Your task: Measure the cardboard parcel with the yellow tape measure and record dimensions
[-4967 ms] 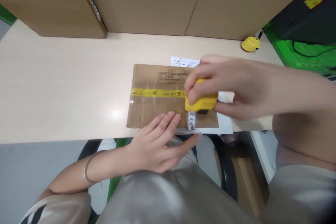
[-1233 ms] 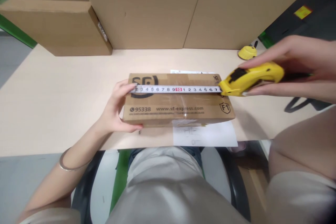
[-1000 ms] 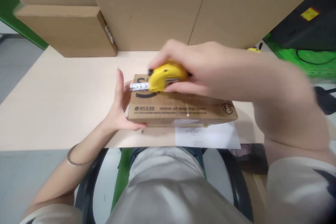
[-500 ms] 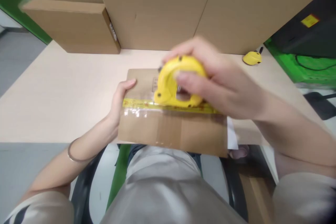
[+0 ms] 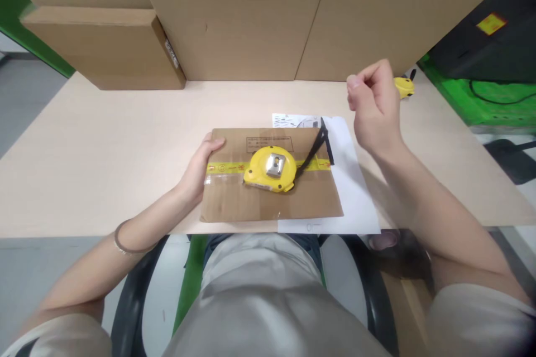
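A flat cardboard parcel (image 5: 234, 201) with a yellow tape strip lies on the table near its front edge. A yellow tape measure (image 5: 270, 169) rests on top of the parcel, its black strap trailing to the right. My left hand (image 5: 200, 170) grips the parcel's left edge, thumb on top. My right hand (image 5: 374, 110) hovers above the table to the right of the parcel, fingers curled loosely with nothing visible in them.
A white printed sheet (image 5: 354, 189) lies under the parcel's right side. Large cardboard boxes (image 5: 234, 17) line the back of the pale table (image 5: 104, 145). A second small yellow tape measure (image 5: 405, 87) sits at the back right. Green and black equipment (image 5: 489, 67) stands at the right.
The parcel was turned from its side to lie flat. My right hand set the tape measure down on top of it, let go and pulled away to the right.
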The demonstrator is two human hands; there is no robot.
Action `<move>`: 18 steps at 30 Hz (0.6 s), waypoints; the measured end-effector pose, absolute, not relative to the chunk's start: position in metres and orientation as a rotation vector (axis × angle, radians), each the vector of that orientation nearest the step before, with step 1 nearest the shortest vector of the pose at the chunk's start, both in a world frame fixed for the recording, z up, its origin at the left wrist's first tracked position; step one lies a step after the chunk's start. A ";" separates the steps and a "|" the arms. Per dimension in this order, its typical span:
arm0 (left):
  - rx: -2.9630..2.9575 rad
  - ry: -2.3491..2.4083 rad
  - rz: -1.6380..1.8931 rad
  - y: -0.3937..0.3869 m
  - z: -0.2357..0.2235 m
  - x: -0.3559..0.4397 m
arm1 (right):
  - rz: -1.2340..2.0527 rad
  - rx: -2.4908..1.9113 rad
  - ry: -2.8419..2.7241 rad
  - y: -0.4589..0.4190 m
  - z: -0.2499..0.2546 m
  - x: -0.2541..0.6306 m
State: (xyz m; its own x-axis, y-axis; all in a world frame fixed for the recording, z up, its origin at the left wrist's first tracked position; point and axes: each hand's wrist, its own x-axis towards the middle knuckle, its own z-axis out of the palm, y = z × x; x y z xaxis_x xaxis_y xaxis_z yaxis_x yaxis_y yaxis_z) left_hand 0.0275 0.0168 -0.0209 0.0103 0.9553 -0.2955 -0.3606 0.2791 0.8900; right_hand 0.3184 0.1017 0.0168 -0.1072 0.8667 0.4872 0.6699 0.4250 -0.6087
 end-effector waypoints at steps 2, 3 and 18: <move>0.798 1.054 1.224 0.024 -0.032 0.023 | 0.334 -1.793 -1.969 0.121 0.003 0.341; 0.843 1.044 1.240 0.028 -0.037 0.021 | 0.361 -1.944 -2.024 0.126 -0.006 0.348; 1.180 1.075 1.282 0.052 -0.056 -0.003 | 0.993 -1.535 -1.844 0.133 -0.043 0.379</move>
